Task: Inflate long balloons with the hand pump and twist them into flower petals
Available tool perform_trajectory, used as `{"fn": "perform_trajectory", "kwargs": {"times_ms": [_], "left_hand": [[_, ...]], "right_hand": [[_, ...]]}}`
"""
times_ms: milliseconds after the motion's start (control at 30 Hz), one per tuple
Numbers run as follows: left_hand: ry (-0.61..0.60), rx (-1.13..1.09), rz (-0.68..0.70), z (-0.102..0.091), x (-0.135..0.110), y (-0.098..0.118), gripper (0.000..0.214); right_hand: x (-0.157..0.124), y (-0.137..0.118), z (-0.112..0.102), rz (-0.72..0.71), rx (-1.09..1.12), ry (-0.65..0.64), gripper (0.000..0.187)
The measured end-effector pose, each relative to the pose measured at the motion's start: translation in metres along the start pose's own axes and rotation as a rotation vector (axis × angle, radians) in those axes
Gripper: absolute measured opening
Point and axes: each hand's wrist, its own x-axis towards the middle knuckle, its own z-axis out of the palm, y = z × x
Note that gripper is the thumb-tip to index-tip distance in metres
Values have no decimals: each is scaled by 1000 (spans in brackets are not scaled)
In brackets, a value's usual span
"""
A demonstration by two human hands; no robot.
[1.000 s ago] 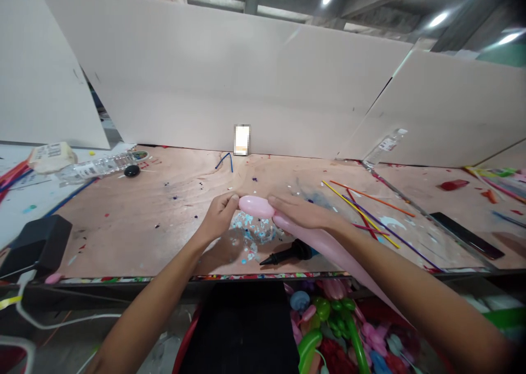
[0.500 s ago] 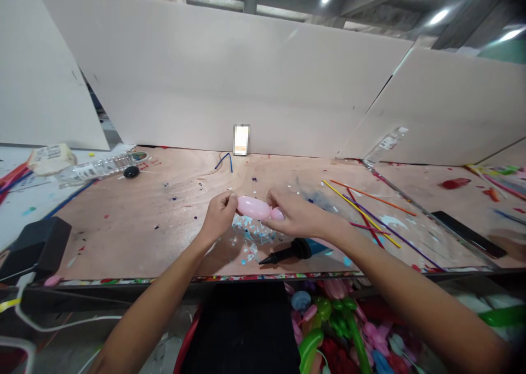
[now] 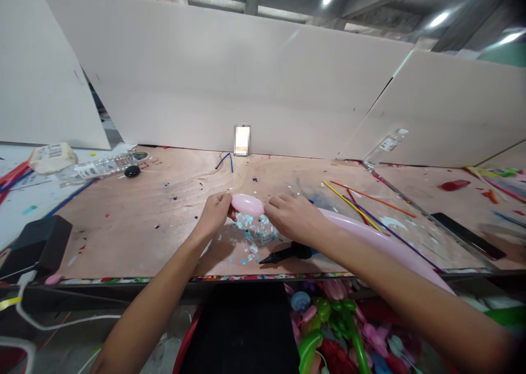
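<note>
A long pink balloon (image 3: 247, 205) is stretched between the two hands above the middle of the wooden surface (image 3: 123, 215), a plump oval segment showing between them. The left hand (image 3: 216, 209) has its grip pinched on the segment's left end; the right hand (image 3: 293, 216) has its grip clamped around the narrowing at the other end. Half a second ago, a short pink bulge showed at the right hand's palm and most of the long remainder was hidden; now the fingers are folded over the joint, and that long part slants out beyond the right forearm, covering the lower end of the yellow uninflated balloon (image 3: 339, 195). The segment has also shifted slightly left. Light-blue scraps (image 3: 253, 232) lie beneath the hands, with a black-nozzled balloon pump (image 3: 296, 250) nearer the front edge. To the right, orange (image 3: 372, 198) and purple uninflated balloons (image 3: 413, 246) lie near a black smartphone (image 3: 467, 235). Farther back, a clear plastic bottle (image 3: 386, 147) stands by the white partition (image 3: 230, 73). Below the surface sits a heap of colourful inflated balloons (image 3: 339, 319).
</note>
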Motion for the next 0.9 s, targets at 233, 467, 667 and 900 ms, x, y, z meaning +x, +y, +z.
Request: {"fn": "perform_trajectory", "kwargs": {"times_ms": [233,467,667,900], "left_hand": [[-195,-20,110,-4,-6,-4,39],[-107,108,196,-8,-7,-4,35],[-259,330,438,8,-15,28,43],[-590,490,300,17,-3,42,21]], "right_hand": [[0,11,6,19,208,31,24],[-1,19,10,64,265,34,29],[4,14,8,8,241,-8,25],[3,5,0,-57,172,-61,20]]}}
